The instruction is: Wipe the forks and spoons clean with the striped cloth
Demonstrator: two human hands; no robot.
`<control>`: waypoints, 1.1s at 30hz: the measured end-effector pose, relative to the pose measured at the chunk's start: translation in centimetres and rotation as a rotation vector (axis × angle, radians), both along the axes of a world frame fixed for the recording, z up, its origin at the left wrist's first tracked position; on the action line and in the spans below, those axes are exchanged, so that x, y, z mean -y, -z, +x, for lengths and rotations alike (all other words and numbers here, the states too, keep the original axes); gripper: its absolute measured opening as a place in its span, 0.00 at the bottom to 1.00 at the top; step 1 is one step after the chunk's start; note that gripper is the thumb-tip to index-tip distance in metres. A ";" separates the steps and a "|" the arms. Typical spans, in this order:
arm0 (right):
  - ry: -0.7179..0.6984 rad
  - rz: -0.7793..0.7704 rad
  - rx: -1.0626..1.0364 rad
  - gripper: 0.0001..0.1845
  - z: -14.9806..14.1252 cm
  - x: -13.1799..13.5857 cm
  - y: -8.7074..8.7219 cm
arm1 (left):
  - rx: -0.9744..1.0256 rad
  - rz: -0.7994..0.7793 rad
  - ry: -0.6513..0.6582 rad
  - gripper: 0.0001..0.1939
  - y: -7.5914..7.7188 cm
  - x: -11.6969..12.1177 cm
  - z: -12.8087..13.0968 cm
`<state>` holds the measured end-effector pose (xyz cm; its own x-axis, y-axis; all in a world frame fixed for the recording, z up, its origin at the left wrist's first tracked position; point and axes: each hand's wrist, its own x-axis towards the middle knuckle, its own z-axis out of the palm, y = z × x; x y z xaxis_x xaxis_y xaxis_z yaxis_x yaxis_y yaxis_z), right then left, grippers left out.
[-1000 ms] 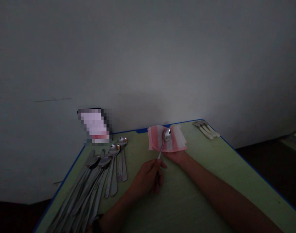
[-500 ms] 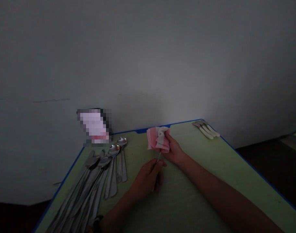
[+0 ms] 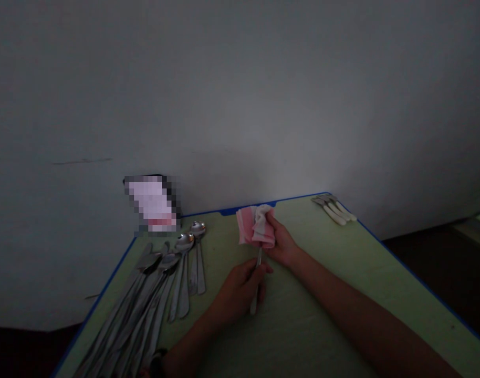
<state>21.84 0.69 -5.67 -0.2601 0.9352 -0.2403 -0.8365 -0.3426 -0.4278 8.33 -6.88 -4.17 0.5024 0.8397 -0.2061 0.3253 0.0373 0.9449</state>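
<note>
My left hand (image 3: 238, 287) is closed around the slim handle of a piece of metal cutlery (image 3: 254, 305), whose lower end pokes out below the fingers. The cutlery's upper end disappears into a folded pink-and-white cloth (image 3: 247, 227), so I cannot tell whether it is a spoon, fork or knife. Wrapped about that cloth from the right side is my right hand (image 3: 283, 244), closed, with its thumb along the edge. Both hands are above the middle of the table, the right one farther from me.
Several metal spoons (image 3: 184, 278) and other cutlery lie at the table's left, heads pointing away. Several forks with pale handles (image 3: 334, 212) lie at the far right corner. A phone-like blurred screen (image 3: 151, 202) leans on the wall (image 3: 240, 94). The green table (image 3: 366, 283) has a blue edge.
The cutlery handle has turned in my left hand, and more of its lower end shows below the fingers. The cloth and right hand are almost unmoved.
</note>
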 end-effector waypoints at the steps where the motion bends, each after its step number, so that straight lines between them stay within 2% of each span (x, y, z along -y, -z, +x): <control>1: -0.001 -0.002 0.000 0.17 0.0 0.0 -0.1 | -0.004 0.002 0.001 0.17 0.0 0.0 0.0; 23: -0.013 -0.021 -0.017 0.18 0.0 0.2 -0.4 | -0.054 0.031 0.016 0.18 0.1 0.0 -0.1; 29: 0.024 0.079 -0.122 0.16 0.2 0.3 -0.4 | -0.046 0.042 0.019 0.18 -0.1 0.1 0.1; 33: 0.040 0.118 -0.170 0.20 0.3 0.5 -0.6 | -0.040 0.016 0.011 0.18 0.3 0.0 0.1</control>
<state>22.15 0.17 -5.08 -0.2497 0.9647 -0.0840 -0.9119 -0.2634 -0.3149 8.41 -6.93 -4.42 0.5035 0.8375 -0.2123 0.3628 0.0180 0.9317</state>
